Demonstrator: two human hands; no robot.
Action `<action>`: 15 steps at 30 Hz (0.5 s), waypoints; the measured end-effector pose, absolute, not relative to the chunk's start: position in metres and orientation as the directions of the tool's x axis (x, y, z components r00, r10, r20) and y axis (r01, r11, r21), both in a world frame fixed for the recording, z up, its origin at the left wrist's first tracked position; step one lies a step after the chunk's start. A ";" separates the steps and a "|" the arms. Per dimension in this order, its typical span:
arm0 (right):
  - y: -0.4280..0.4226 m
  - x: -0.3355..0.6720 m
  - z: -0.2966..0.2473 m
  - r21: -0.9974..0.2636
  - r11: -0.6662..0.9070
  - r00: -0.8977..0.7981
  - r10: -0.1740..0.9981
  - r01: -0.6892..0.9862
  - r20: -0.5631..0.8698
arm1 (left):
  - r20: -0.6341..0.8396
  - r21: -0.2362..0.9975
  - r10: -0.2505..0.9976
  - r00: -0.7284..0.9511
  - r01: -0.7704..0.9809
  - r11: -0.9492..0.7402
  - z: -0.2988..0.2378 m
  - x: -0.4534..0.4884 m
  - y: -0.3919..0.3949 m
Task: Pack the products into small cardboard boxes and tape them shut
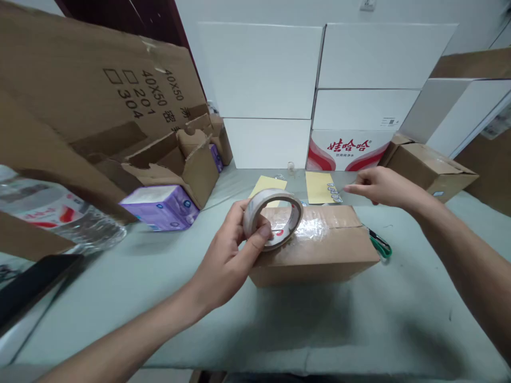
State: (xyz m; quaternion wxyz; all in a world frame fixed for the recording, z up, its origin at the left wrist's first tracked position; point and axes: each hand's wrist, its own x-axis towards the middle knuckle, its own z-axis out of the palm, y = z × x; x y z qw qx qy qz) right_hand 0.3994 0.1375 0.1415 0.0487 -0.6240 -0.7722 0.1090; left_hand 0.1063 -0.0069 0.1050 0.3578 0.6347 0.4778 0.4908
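Note:
My left hand [235, 250] grips a roll of clear packing tape [251, 215], with the thumb inside the ring. The roll is held upright over the left part of a closed cardboard box [339, 242], whose top has shiny tape across it. Beyond the box's far right corner, my right hand [373, 186] is raised with its fingers curled and pressed together. Whether anything thin is between those fingers I cannot make out. Near its fingertips lies a yellow paper [318, 186] with blue-white marks on its edge. A second yellow paper [263, 185] is partly hidden behind the roll.
A green-and-black tool [381, 246] shows beside the box's right side. On the left are a purple tissue pack [162, 207], an opened carton [171, 159], a water bottle [59, 210] and a black object [35, 282]. Another carton [435, 165] stands at right; white boxes [267, 74] line the back.

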 end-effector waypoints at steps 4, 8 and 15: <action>0.131 0.439 0.096 -0.130 0.123 -0.147 0.971 0.984 -0.189 | 0.308 0.921 0.950 0.055 0.232 -0.312 0.099 0.102 -0.006; 0.117 0.454 0.038 -0.111 0.094 -0.110 0.983 0.989 -0.148 | 0.395 0.899 0.919 0.021 0.197 -0.391 0.097 0.102 -0.002; 0.102 0.473 0.073 -0.362 0.089 -0.043 0.990 0.928 0.134 | 0.474 0.863 0.881 -0.001 0.201 -0.464 0.100 0.108 0.004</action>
